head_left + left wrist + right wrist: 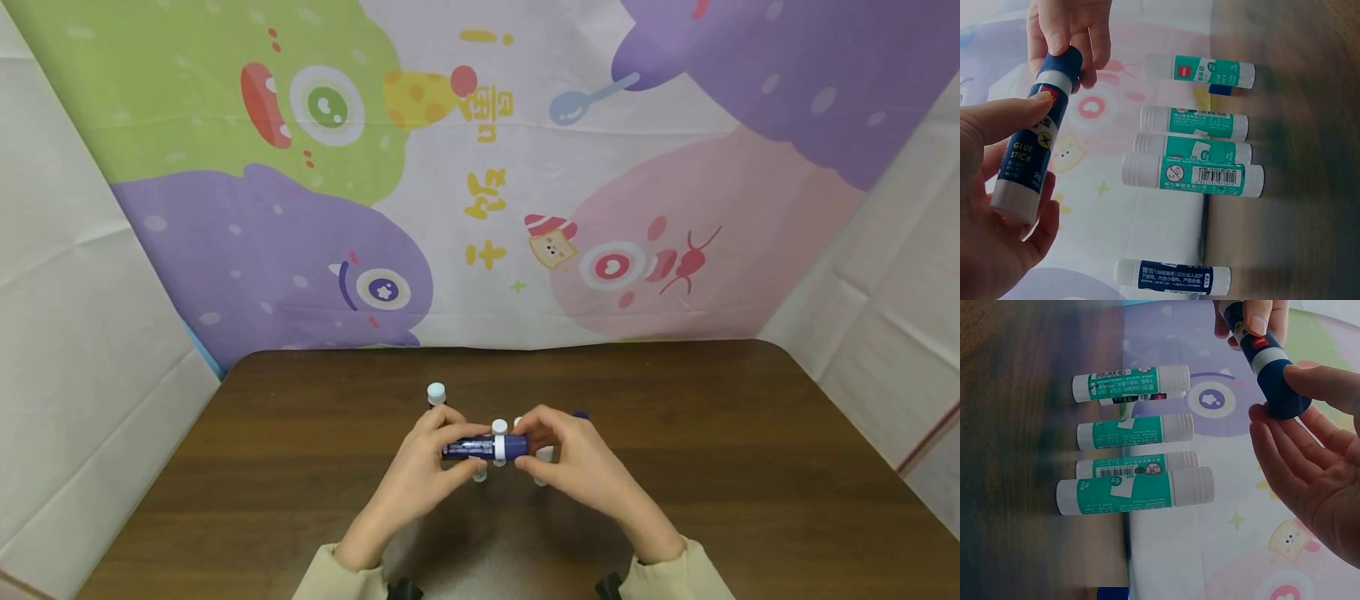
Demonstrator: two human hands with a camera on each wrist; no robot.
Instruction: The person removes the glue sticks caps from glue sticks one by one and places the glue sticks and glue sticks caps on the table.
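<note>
A navy glue stick (468,450) is held sideways between both hands above the table. My left hand (420,462) grips its body, with the thumb along the label in the left wrist view. On the other end, my right hand (581,458) pinches the dark blue cap (1284,390) between thumb and fingers. A white band (1269,359) shows just below that cap. Beneath the hands stand several green glue sticks (1210,180) with white caps, partly hidden in the head view.
Another navy glue stick (1175,277) with a white cap (437,392) stands left of the green ones. At the right is a small dark blue object (581,415), mostly hidden. Behind the brown table (262,467) hangs a cartoon-printed cloth (480,325).
</note>
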